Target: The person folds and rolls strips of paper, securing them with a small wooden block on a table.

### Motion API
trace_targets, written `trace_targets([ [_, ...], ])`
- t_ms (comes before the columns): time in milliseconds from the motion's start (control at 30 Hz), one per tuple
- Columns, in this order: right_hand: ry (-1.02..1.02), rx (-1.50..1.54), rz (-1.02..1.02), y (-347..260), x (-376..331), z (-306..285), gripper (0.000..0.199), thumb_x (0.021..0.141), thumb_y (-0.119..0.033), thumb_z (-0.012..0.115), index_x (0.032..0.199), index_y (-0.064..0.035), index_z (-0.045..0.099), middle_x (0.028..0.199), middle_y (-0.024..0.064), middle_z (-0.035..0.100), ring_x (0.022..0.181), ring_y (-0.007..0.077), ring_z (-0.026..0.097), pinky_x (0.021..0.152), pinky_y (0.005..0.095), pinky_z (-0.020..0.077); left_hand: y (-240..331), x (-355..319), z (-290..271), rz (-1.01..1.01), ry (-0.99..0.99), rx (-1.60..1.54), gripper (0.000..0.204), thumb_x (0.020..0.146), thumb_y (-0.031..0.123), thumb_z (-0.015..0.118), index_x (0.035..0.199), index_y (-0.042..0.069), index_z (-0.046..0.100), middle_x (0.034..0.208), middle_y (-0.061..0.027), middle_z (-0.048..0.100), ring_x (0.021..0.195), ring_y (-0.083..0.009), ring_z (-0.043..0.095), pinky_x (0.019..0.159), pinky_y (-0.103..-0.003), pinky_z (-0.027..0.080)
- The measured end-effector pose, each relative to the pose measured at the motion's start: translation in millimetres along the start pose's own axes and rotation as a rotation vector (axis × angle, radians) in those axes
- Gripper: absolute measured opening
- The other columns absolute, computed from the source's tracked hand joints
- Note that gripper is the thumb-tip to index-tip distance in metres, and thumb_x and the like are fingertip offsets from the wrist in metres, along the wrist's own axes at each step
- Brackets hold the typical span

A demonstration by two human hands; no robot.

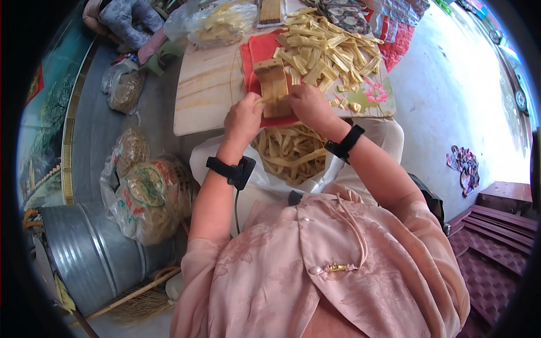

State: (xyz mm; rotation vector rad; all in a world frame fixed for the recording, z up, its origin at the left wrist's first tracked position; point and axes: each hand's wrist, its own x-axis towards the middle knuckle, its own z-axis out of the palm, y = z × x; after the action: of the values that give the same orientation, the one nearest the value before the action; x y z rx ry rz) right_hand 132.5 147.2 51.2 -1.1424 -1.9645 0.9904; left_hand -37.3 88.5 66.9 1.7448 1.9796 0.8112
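My left hand [243, 118] and my right hand [307, 106] meet at the near end of a small wooden block tool [271, 84] that lies on a red cloth [256, 52] on a low wooden table [204, 84]. Both hands pinch a pale yellow strip [264, 100] at the tool's base. A heap of short pale yellow strips [327, 50] covers the table behind the tool. Below my hands an open white plastic bag [293, 152] holds longer curled strips.
A clear bag of strips [221, 22] sits at the table's far left. Tied plastic bags of dried material [147, 194] stand on the floor at left. A metal tub [84, 253] and a broom [138, 298] are at lower left. Purple mats [490, 253] lie at right.
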Motion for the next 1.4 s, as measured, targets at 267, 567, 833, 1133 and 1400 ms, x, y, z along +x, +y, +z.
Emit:
trace_targets([
  [267, 0.062, -0.063, -0.263, -33, -38, -13, 0.014, 0.081, -0.018, 0.057, 0.080, -0.0048, 0.062, 0.072, 0.0178, 0.059, 0.073, 0.0367, 0.057, 0.066, 0.0452, 0.0449, 12, -57, -8, 0.306, 0.266, 0.168, 0.025, 0.078, 0.015, 0.062, 0.102, 0.008, 0.059, 0.088, -0.0113, 0.063, 0.080, -0.0300, 0.058, 0.075, -0.033, 0.045],
  [567, -0.149, 0.094, -0.521, -64, -86, -5, 0.014, 0.083, -0.010, 0.059, 0.095, -0.0014, 0.061, 0.085, 0.0135, 0.059, 0.077, 0.0283, 0.056, 0.069, 0.0338, 0.0457, 18, -80, 0, -0.455, -0.432, -1.584, 0.032, 0.095, 0.030, 0.042, 0.111, 0.004, 0.053, 0.101, -0.0045, 0.060, 0.086, -0.0144, 0.060, 0.072, -0.026, 0.048],
  [833, -0.137, 0.355, -0.143, -72, -75, -7, 0.021, 0.091, -0.021, 0.051, 0.085, -0.0003, 0.052, 0.070, 0.0164, 0.053, 0.063, 0.0319, 0.053, 0.058, 0.0355, 0.0434, 32, -88, 9, -0.506, -0.469, -1.427, 0.014, 0.090, 0.019, 0.048, 0.097, 0.008, 0.055, 0.089, -0.0004, 0.056, 0.082, -0.0118, 0.054, 0.064, -0.028, 0.044],
  [1133, -0.242, 0.970, 0.291, -65, -67, 0, 0.023, 0.091, -0.020, 0.054, 0.083, 0.0014, 0.051, 0.066, 0.0041, 0.054, 0.059, 0.0105, 0.055, 0.052, 0.0284, 0.0448, 49, -92, -4, 0.124, 0.333, -0.382, 0.023, 0.080, 0.000, 0.050, 0.102, 0.002, 0.056, 0.092, -0.0150, 0.058, 0.085, -0.0331, 0.056, 0.074, -0.037, 0.046],
  [1400, -0.067, 0.081, -0.361, -75, -76, -18, 0.026, 0.087, -0.028, 0.055, 0.079, -0.0033, 0.049, 0.061, 0.0176, 0.054, 0.058, 0.0365, 0.055, 0.049, 0.0437, 0.0427, 33, -81, -14, 0.267, 0.209, -0.335, 0.016, 0.086, 0.001, 0.046, 0.099, 0.001, 0.055, 0.096, -0.0112, 0.058, 0.090, -0.0249, 0.056, 0.078, -0.033, 0.044],
])
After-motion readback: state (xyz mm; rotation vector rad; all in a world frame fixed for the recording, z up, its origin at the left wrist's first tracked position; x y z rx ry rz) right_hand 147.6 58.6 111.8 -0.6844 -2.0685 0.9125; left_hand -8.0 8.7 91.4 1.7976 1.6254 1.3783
